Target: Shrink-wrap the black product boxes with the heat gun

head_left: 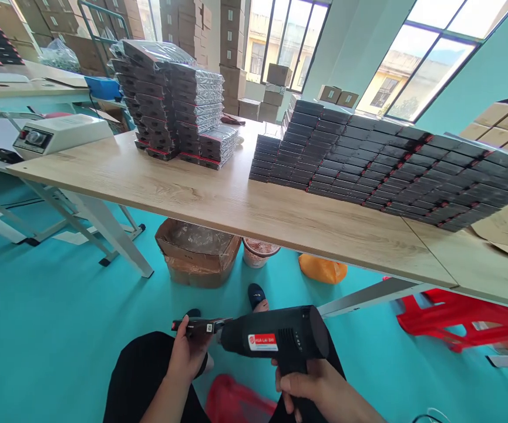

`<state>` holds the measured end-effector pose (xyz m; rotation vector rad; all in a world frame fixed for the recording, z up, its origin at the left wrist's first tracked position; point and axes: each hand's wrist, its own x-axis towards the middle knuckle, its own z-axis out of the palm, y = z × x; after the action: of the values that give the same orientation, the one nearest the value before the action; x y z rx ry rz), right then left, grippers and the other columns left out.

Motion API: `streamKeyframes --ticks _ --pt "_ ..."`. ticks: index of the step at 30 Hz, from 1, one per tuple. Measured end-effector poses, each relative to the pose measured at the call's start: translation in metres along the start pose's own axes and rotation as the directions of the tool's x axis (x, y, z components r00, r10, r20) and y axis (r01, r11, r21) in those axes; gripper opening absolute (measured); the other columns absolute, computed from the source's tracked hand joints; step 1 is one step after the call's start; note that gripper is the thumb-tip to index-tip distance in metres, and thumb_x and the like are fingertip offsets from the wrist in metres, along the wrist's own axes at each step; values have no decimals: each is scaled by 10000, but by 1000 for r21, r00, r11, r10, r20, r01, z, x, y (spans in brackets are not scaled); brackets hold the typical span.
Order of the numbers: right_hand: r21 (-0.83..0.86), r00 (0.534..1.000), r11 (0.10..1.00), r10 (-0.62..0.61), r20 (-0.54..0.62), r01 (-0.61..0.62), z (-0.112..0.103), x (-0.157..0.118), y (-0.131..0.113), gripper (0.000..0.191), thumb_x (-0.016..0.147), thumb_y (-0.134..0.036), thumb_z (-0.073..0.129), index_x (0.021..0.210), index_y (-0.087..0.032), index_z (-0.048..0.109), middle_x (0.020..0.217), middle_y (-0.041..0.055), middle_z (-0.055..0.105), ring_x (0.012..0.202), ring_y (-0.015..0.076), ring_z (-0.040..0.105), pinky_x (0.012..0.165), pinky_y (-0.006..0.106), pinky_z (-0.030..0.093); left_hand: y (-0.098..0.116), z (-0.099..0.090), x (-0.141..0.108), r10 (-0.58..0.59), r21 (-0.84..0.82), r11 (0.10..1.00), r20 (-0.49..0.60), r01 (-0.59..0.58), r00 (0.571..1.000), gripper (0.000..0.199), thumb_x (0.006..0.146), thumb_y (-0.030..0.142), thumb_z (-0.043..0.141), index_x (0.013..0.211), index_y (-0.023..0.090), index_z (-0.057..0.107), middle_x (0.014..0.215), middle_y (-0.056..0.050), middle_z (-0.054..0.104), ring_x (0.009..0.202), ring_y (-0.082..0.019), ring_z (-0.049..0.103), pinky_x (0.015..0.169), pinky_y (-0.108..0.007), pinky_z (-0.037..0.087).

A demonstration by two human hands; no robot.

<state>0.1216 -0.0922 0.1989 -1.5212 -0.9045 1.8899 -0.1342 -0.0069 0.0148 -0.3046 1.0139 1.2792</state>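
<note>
My left hand (187, 351) grips a flat black box (198, 326) with a small white label on its edge, held above my lap. In my right hand (300, 385) is a black heat gun (262, 335) with a red and white sticker, my fingers wrapped round its handle. Its nozzle points left at the box's right end, touching or very close to it; I cannot tell which. Beyond, on the wooden table (254, 200), stand stacks of film-wrapped black boxes (157, 100) to the left and a long wall of black boxes (381, 158) to the right.
Under the table are an open cardboard carton (198, 267), a small bin (258, 252) and an orange bag (323, 268). A red plastic stool (456, 323) lies at the right. A white machine (64, 134) stands at the left, with stacked cartons (231, 70) behind.
</note>
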Motion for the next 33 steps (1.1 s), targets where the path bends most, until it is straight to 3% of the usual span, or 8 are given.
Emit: streamKeyframes --ticks 5,9,14,20,22,27,30,33 --pt "1 998 999 -36 -52 36 5 -1 -5 283 706 -369 687 874 -149 631 605 -5 584 565 159 539 591 315 462 0 1 1 28 -20 999 23 -28 999 96 893 242 594 830 185 639 793 -39 739 719 -208 722 659 -377 621" --pt "5 1000 1000 -12 -7 12 9 2 -7 326 698 -362 712 932 -146 644 647 2 592 605 175 556 575 314 464 1 0 2 59 -31 998 63 -57 996 96 894 223 582 886 180 667 868 -61 757 790 -224 734 693 -381 622" --pt "43 987 995 -85 -138 92 0 1 1 355 695 -378 717 949 -134 668 645 9 599 577 167 541 540 301 455 2 -2 4 90 -53 995 31 -89 995 113 902 209 551 873 179 655 867 -79 751 815 -242 732 706 -398 620" --pt "116 999 993 19 36 -23 -11 -15 7 408 671 -420 779 941 -131 678 750 45 651 605 155 566 556 279 439 2 3 3 52 -35 998 45 -50 998 161 874 142 498 869 173 656 731 -48 718 624 -200 690 553 -314 572" --pt "59 998 998 27 54 -30 -9 -15 8 400 688 -459 774 890 -128 677 681 31 623 594 153 549 581 289 444 1 5 1 31 -8 999 65 -31 997 177 841 136 510 917 174 665 743 -54 724 670 -222 706 598 -344 589" --pt "78 990 991 -96 -100 104 -13 -11 9 423 713 -456 745 994 -149 669 751 29 614 625 176 554 555 304 453 4 4 -8 -44 24 999 10 44 999 352 658 116 533 978 183 665 729 -55 711 674 -269 711 675 -445 606" --pt "52 998 997 -50 -26 51 -25 -18 9 455 719 -468 733 1038 -151 664 760 38 635 604 173 550 546 299 447 7 3 -12 -121 3 993 6 121 993 437 546 137 524 959 192 656 690 -54 679 727 -328 719 711 -527 598" --pt "13 1000 1000 18 19 -18 -34 -26 12 489 684 -518 752 996 -151 670 717 36 632 591 169 540 546 294 434 8 4 -12 -138 9 990 -3 138 990 444 510 140 516 931 181 649 665 -58 661 670 -319 704 697 -522 594"
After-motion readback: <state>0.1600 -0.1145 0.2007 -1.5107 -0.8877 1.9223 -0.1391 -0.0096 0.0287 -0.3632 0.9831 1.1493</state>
